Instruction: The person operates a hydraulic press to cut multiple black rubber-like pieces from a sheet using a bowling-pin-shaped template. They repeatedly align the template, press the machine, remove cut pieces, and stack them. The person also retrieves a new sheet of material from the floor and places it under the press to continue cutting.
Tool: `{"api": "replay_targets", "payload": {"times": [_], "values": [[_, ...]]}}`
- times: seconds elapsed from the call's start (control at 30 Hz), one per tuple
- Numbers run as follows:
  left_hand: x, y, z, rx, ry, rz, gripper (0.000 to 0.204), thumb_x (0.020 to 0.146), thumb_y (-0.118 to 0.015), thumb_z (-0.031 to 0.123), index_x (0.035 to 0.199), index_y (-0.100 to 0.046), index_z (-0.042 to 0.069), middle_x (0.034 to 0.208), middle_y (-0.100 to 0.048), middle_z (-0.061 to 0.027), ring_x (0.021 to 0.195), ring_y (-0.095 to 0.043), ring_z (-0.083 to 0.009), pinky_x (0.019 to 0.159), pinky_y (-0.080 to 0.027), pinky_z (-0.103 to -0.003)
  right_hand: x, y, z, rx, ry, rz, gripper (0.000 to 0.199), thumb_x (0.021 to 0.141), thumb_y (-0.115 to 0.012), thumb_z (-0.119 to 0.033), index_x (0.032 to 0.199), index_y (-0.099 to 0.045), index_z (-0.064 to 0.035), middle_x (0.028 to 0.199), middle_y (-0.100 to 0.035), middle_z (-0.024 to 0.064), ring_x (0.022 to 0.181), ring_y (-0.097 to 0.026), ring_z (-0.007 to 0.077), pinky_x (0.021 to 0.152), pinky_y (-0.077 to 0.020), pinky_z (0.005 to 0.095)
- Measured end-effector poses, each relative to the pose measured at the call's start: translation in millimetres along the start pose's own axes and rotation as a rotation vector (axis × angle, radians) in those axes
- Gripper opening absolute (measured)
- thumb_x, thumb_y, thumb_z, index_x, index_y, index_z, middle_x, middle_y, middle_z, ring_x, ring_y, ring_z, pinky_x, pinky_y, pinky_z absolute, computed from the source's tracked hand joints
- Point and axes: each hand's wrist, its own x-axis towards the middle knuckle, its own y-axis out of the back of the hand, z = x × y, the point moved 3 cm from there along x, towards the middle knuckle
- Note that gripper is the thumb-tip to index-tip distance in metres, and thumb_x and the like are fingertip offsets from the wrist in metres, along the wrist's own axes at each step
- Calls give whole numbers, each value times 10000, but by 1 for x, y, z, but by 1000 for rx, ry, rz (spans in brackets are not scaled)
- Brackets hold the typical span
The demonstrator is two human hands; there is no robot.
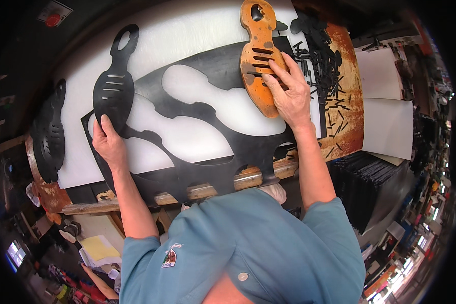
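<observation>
Pinched at its lower end by my left hand is a black, flat, paddle-shaped cutout with several slots and a ring-like end. My right hand grips an orange cutting die of similar outline, its thumb and fingers over the slotted part. The die's paint is worn in dark patches. It lies over the far right part of a black sheet that has several paddle-shaped holes. Through those holes shows the white cutting board below. The sheet's near edge droops past the board toward me.
Black slotted cutouts are piled at the left. Small black scraps cover the rusty table edge on the right. Dark sheets are stacked at lower right, near white panels. Another person's arm shows at lower left.
</observation>
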Motion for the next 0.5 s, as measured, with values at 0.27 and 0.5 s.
{"api": "replay_targets", "payload": {"times": [0.27, 0.5], "values": [[1, 5, -8, 16, 16, -53, 329, 1170, -573, 245, 1242, -734, -33, 1090, -773, -19, 958, -662, -76, 876, -521, -241, 7, 19, 8, -93, 108, 107, 87, 949, -803, -40, 1027, -801, 0, 999, -731, 133, 790, -732, 262, 715, -596, 346], [1, 2, -7, -18, 7, -19, 322, 1159, -604, 259, 1168, -739, -33, 1017, -762, -10, 895, -636, -74, 820, -514, -246, 13, 42, 17, -268, -43, 203, 80, 982, -754, -33, 1055, -770, -5, 995, -718, 143, 782, -708, 281, 703, -569, 357]]}}
